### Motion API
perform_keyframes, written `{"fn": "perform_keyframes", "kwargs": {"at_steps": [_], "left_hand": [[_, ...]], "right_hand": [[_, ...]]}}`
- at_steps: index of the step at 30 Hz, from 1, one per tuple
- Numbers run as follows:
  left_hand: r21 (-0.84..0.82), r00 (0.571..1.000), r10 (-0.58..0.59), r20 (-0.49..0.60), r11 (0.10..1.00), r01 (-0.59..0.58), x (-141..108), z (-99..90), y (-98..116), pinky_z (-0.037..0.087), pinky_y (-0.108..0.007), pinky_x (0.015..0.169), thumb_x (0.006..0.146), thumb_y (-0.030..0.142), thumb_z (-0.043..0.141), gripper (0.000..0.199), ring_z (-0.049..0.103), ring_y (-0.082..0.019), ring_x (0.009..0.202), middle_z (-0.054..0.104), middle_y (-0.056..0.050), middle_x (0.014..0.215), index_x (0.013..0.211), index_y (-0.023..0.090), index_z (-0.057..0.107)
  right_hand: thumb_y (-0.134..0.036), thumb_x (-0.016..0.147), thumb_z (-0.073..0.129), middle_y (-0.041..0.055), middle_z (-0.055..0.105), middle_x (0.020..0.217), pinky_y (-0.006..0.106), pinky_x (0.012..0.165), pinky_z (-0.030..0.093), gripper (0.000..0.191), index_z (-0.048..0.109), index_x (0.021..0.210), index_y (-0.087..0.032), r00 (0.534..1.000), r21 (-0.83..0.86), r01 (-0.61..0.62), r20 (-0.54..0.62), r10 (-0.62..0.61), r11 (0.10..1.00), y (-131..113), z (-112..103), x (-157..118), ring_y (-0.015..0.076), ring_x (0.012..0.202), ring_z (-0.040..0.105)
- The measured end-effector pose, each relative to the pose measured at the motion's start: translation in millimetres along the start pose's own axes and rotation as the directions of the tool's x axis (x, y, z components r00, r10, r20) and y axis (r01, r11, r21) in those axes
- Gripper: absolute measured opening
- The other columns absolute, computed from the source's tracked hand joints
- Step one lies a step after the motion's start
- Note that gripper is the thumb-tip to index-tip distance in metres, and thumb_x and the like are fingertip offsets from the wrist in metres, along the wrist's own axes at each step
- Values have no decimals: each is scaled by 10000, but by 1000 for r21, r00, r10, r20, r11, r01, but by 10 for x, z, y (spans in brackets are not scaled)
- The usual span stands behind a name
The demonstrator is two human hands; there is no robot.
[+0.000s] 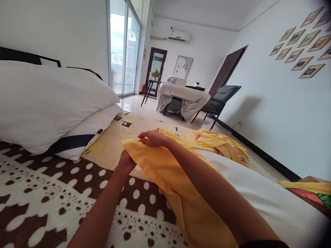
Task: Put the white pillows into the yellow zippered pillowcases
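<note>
A plain yellow cloth [152,163] narrows to a corner, with the left hand [127,162] at its edge and the right hand [153,138] on top. Lightly creased and folded lower down, it slants nearward between the spotted brown-and-white blanket [142,220] and smooth white bedding [258,186].

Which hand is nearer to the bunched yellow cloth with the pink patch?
Right. The right hand is over the plain yellow fabric, left of the bunched cloth in the picture; the left hand is farther left, at the fabric's edge.
</note>
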State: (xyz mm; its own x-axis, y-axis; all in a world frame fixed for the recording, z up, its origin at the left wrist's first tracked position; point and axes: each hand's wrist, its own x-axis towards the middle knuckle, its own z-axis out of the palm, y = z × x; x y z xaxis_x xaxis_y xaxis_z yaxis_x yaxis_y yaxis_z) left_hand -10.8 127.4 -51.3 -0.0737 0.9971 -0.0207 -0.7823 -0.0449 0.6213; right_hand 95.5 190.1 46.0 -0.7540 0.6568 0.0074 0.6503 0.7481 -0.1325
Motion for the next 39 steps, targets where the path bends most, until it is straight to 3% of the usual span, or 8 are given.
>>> {"fn": "perform_keyframes", "kwargs": {"at_steps": [4, 10, 14, 19, 27, 33, 36, 39], "left_hand": [[86, 1000, -7, 0, 996, 7, 16, -54, -43, 527, -297, 696, 724, 207, 559, 229, 628, -192, 749, 687, -105, 849, 907, 100, 645], [235, 987, 159, -25, 961, -149, 25, -153, -33, 461, -242, 615, 545, 234, 732, 230, 567, -146, 669, 661, -36, 738, 731, 136, 638], [330, 944, 319, -81, 902, -277, 66, -164, -74, 398, -214, 554, 523, 287, 739, 260, 502, -111, 615, 595, -4, 636, 633, 142, 553], [380, 876, 457, -157, 846, -373, 68, -137, -107, 371, -190, 549, 555, 294, 682, 257, 454, -79, 585, 524, 50, 624, 709, 180, 510], [384, 955, 289, -72, 891, -241, 50, -117, 23, 377, -230, 521, 588, 419, 682, 300, 503, -125, 549, 530, 16, 542, 643, 159, 542], [491, 941, 337, -31, 825, -279, -4, -118, 95, 284, -196, 453, 754, 583, 547, 420, 452, -89, 544, 579, -2, 690, 735, 166, 591], [632, 947, 322, -5, 734, -247, -21, -109, 109, 328, -192, 486, 687, 512, 676, 369, 494, -104, 585, 597, -9, 688, 774, 155, 640], [653, 960, 275, -47, 736, -179, -7, -120, 102, 393, -216, 544, 579, 360, 781, 326, 568, -158, 657, 659, -50, 737, 781, 124, 681]], "right_hand": [[-238, 834, 547, 50, 700, 947, 257, 704, 405, 173, 689, 910, -176, 999, 38, -35, 39, 33, 999, 80, 37, 52, 172, 840, 605], [-236, 831, 544, 14, 691, 922, 215, 711, 389, 154, 672, 889, -174, 994, 129, -42, -93, 55, 991, 52, 74, -27, 120, 835, 586], [-199, 776, 593, -8, 683, 834, 210, 690, 379, 86, 668, 808, -176, 987, 228, 14, -161, 24, 974, -8, 115, -26, 110, 780, 570], [-193, 743, 603, -19, 659, 784, 209, 647, 362, 84, 654, 807, -177, 976, 258, 4, -213, 53, 966, -31, 131, 14, 108, 733, 546], [-189, 800, 561, 17, 682, 946, 212, 692, 373, 232, 616, 1025, -178, 987, 17, -24, -160, 26, 1000, 51, 79, 63, 126, 817, 591], [-141, 828, 485, 98, 692, 955, 300, 807, 333, 187, 641, 931, -144, 994, -168, -37, -111, 18, 985, 173, 58, 15, 202, 879, 612], [-153, 829, 504, 108, 687, 928, 320, 837, 303, 142, 643, 852, -140, 998, -258, -8, -64, -9, 966, 205, 61, -33, 208, 885, 611], [-148, 829, 513, 105, 673, 971, 318, 842, 288, 138, 648, 862, -148, 998, -313, 24, -40, -38, 950, 215, 52, -66, 205, 938, 591]]}}
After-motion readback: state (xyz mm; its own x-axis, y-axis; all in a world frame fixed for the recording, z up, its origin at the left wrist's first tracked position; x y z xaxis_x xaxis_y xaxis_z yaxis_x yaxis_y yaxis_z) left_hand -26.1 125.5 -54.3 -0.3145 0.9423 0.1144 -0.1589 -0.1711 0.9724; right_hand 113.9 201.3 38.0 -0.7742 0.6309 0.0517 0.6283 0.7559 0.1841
